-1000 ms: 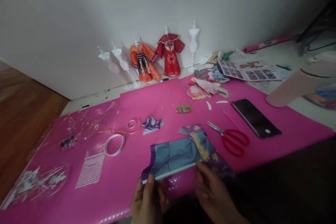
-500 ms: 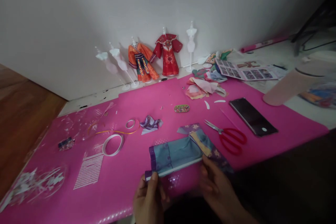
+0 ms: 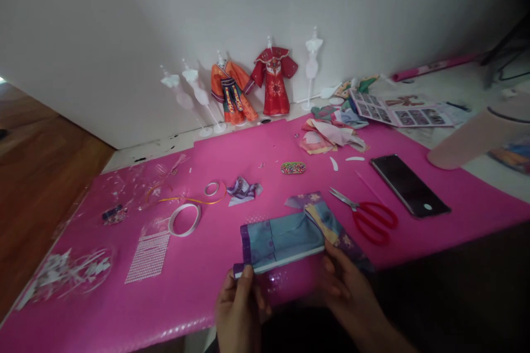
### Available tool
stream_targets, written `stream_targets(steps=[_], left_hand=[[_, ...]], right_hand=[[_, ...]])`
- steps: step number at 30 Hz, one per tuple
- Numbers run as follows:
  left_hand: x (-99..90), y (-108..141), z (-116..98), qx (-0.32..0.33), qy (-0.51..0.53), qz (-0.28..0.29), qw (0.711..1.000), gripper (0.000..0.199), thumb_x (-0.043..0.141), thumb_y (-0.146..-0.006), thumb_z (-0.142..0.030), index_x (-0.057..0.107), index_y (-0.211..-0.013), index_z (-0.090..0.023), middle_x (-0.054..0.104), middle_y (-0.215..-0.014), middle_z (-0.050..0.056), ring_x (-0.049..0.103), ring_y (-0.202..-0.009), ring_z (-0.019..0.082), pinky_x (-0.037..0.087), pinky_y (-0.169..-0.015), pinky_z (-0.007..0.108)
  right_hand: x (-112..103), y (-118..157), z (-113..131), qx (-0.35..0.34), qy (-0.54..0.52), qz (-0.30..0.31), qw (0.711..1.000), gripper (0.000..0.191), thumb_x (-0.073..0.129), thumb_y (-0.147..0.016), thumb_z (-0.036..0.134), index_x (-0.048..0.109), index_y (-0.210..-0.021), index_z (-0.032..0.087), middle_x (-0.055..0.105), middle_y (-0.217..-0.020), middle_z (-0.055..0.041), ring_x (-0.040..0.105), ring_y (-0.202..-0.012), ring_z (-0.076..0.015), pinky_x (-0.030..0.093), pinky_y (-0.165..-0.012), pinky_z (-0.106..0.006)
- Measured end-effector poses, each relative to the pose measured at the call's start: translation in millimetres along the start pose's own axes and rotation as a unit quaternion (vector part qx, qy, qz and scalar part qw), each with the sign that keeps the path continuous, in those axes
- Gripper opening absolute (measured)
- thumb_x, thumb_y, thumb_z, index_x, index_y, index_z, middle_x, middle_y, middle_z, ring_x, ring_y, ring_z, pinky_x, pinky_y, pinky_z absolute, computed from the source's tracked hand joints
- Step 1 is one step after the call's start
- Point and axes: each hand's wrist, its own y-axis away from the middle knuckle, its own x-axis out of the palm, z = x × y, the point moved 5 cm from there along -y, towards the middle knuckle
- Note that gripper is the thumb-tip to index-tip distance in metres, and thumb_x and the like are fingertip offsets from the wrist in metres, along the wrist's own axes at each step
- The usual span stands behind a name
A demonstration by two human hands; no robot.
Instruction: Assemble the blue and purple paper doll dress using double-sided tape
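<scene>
A piece of teal fabric [image 3: 285,236] with a purple band at its left end and a white strip along its near edge stretches between my two hands. My left hand [image 3: 240,306] pinches its near left corner, thumb on top. At the near right edge, my right hand [image 3: 345,278] grips the same cloth between thumb and fingers; part of those fingers is in shadow. Beyond the right end lies purple flowered fabric [image 3: 345,240], partly under a yellow-edged fold. Red-handled scissors [image 3: 375,220] lie to the right with their blades slightly apart.
A phone [image 3: 408,185] and a pink tumbler [image 3: 459,146] are at the right. Tape rolls [image 3: 170,220], a sheet of small beads [image 3: 147,258] and plastic bags [image 3: 78,276] lie left. Mini mannequins, two wearing an orange dress [image 3: 234,94] and a red dress [image 3: 276,85], line the wall.
The view has shifted slightly, so the table's things appear a little further right. Both hands keep their hold on the teal fabric, which looks almost the same.
</scene>
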Motion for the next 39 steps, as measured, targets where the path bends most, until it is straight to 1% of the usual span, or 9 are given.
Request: stream_targets(steps=[3, 9, 12, 17, 22, 25, 28, 31, 39], left_hand=[[1.4, 0, -1, 0.000, 0.011, -0.008, 1.000, 0.043, 0.080, -0.068, -0.049, 0.048, -0.059, -0.020, 0.047, -0.037, -0.007, 0.044, -0.036, 0.009, 0.037, -0.037, 0.018], [2.6, -2, -1, -0.014, 0.025, -0.026, 0.999, 0.047, 0.081, -0.064, -0.050, 0.045, -0.057, -0.021, 0.046, -0.035, -0.008, 0.042, -0.034, 0.008, 0.037, -0.036, 0.018], [2.8, -1, 0, -0.019, 0.040, -0.022, 0.999, 0.045, 0.082, -0.065, -0.049, 0.046, -0.059, -0.021, 0.045, -0.036, -0.009, 0.042, -0.034, 0.008, 0.036, -0.035, 0.018], [2.0, -1, -2, -0.011, 0.039, -0.022, 0.999, 0.047, 0.083, -0.063, -0.050, 0.046, -0.057, -0.020, 0.046, -0.035, -0.009, 0.042, -0.033, 0.007, 0.036, -0.035, 0.017], [3.4, -1, -3, -0.008, 0.041, -0.007, 0.999, 0.045, 0.081, -0.067, -0.049, 0.047, -0.058, -0.020, 0.047, -0.036, -0.008, 0.043, -0.034, 0.007, 0.036, -0.036, 0.017], [6.3, -1, -4, -0.007, 0.040, 0.003, 0.999, 0.046, 0.081, -0.067, -0.049, 0.046, -0.056, -0.020, 0.047, -0.036, -0.007, 0.043, -0.034, 0.008, 0.036, -0.035, 0.017], [6.9, 0, -5, -0.011, 0.042, -0.008, 0.999, 0.049, 0.082, -0.062, -0.051, 0.045, -0.056, -0.021, 0.045, -0.035, -0.008, 0.042, -0.032, 0.008, 0.036, -0.034, 0.018], [5.4, 2, -4, -0.006, 0.024, -0.014, 1.000, 0.048, 0.082, -0.062, -0.052, 0.046, -0.056, -0.021, 0.046, -0.035, -0.008, 0.042, -0.033, 0.008, 0.037, -0.035, 0.018], [5.4, 6, 1, 0.016, -0.019, 0.018, 1.000, 0.040, 0.077, -0.072, -0.051, 0.053, -0.067, -0.020, 0.053, -0.039, -0.006, 0.048, -0.037, 0.009, 0.039, -0.042, 0.018]], right_hand=[[0, 1, -1, -0.002, -0.014, -0.023, 1.000, 0.038, 0.084, -0.065, 0.035, 0.050, -0.058, 0.017, 0.049, -0.044, 0.0095, 0.026, -0.026, 0.0017, 0.027, -0.027, -0.011], [3, 4, 1, -0.006, -0.023, 0.009, 1.000, 0.034, 0.081, -0.068, 0.037, 0.054, -0.063, 0.016, 0.054, -0.047, 0.0088, 0.026, -0.025, 0.0029, 0.026, -0.028, -0.009], [1, 4, -1, -0.004, -0.011, 0.001, 1.000, 0.036, 0.081, -0.070, 0.037, 0.053, -0.060, 0.016, 0.052, -0.046, 0.0093, 0.027, -0.026, 0.0023, 0.027, -0.028, -0.010], [-1, 2, -3, 0.005, -0.011, -0.022, 1.000, 0.043, 0.085, -0.065, 0.040, 0.051, -0.055, 0.015, 0.047, -0.042, 0.0101, 0.028, -0.026, 0.0024, 0.026, -0.027, -0.009], [3, 7, -2, 0.018, -0.016, 0.009, 1.000, 0.036, 0.084, -0.066, 0.041, 0.057, -0.066, 0.017, 0.057, -0.049, 0.0084, 0.025, -0.025, 0.0029, 0.023, -0.027, -0.009], [7, 10, -7, 0.035, 0.018, 0.034, 0.999, 0.040, 0.085, -0.064, 0.043, 0.056, -0.064, 0.015, 0.057, -0.049, 0.0076, 0.025, -0.026, 0.0032, 0.022, -0.028, -0.009], [11, 10, -11, 0.035, 0.060, 0.054, 0.996, 0.045, 0.087, -0.061, 0.046, 0.054, -0.060, 0.015, 0.054, -0.047, 0.0085, 0.024, -0.028, 0.0034, 0.023, -0.029, -0.010], [11, 8, -15, 0.037, 0.086, 0.046, 0.995, 0.051, 0.089, -0.055, 0.050, 0.051, -0.056, 0.015, 0.052, -0.045, 0.0092, 0.022, -0.028, 0.0038, 0.022, -0.029, -0.011], [15, 11, -23, 0.067, 0.141, 0.057, 0.986, 0.054, 0.089, -0.050, 0.055, 0.052, -0.056, 0.016, 0.049, -0.043, 0.0099, 0.020, -0.030, 0.0026, 0.021, -0.030, -0.013]])
